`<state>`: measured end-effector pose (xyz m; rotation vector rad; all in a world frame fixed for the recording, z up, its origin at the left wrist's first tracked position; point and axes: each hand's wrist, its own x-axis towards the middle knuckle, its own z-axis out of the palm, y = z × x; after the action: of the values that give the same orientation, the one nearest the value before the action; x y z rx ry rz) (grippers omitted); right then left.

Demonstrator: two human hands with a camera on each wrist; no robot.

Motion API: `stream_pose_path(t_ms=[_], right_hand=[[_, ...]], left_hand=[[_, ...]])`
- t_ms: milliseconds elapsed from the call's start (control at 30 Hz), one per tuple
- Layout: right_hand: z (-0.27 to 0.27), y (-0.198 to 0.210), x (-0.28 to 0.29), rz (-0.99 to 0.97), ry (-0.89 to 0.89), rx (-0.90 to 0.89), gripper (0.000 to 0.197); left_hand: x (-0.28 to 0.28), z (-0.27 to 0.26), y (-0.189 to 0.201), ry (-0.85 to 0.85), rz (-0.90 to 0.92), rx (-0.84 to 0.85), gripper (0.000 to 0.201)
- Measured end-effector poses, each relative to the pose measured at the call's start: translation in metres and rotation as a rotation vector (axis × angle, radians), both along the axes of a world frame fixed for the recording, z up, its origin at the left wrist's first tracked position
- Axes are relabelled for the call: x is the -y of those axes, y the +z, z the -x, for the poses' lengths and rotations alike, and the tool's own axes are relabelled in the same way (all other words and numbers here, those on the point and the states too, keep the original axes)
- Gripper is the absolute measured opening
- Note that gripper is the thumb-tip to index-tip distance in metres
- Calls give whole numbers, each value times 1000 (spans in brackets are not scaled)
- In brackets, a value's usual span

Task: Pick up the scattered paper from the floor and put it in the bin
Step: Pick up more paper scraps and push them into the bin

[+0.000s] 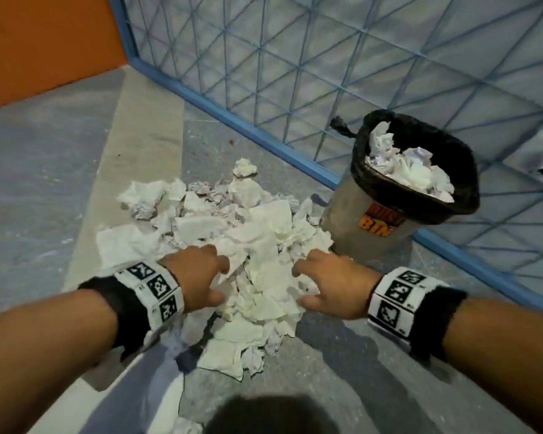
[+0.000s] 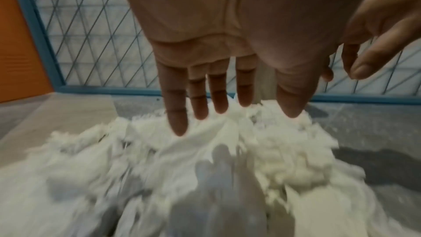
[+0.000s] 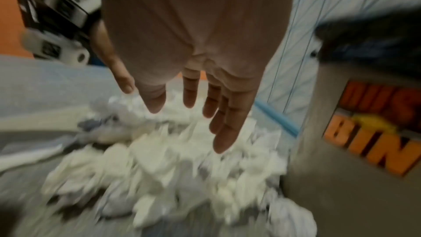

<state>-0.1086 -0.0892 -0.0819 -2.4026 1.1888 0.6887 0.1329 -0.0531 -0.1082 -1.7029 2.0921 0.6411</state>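
A heap of crumpled white paper point(image 1: 232, 239) lies on the grey floor in front of me. My left hand point(image 1: 198, 274) hovers palm down over the heap's left side, fingers straight and spread point(image 2: 177, 114), holding nothing. On the heap's right side my right hand point(image 1: 323, 280) is likewise spread with straight fingers point(image 3: 224, 132) just above the paper point(image 3: 173, 156). A grey bin point(image 1: 367, 220) with a black liner and an orange label stands to the right, part full of paper point(image 1: 411, 170). The wrist views are blurred.
A blue metal mesh fence point(image 1: 295, 73) runs diagonally behind the heap and the bin. An orange wall point(image 1: 44, 42) rises at the far left. A pale strip of floor point(image 1: 132, 151) lies left of the heap. More paper scraps point(image 1: 229, 349) lie near my feet.
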Motion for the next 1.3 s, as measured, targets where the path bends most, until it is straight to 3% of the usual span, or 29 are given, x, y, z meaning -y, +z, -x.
stream_pose_path(t_ms=[100,200,333,500,667,800,967,1067,1133,1233,1300], right_hand=[[-18,-36,-5,-63,-77,-71,72],[-36,-66,-9,-56,-234,-27,75],[-55,-106,-31,-15,-358,-45,52],[-52,-112,-30,85,-323,43,30],[-40,-59,6,112,-160,124,22],[-24,-3,20,106,-136,235,34],[0,85,31,246,-183,449,22],[26,142,40,356,-297,547,6],[49,172,52,481,-379,623,7],[82,203,71,652,-462,730,7],[105,209,85,777,-478,684,8]], left_hand=[[-20,-5,-40,113,-46,52,65],[-33,1,-70,223,-80,14,59],[-43,9,-95,308,-74,1,39],[-36,-1,-94,209,-71,19,33],[-10,-7,-47,8,-97,59,24],[12,-14,23,-66,-46,-34,23],[47,-4,124,-98,306,-81,20],[66,16,177,-68,539,-237,19],[80,37,203,-61,710,-367,17],[102,76,223,-54,931,-571,25],[123,107,224,-12,966,-766,29]])
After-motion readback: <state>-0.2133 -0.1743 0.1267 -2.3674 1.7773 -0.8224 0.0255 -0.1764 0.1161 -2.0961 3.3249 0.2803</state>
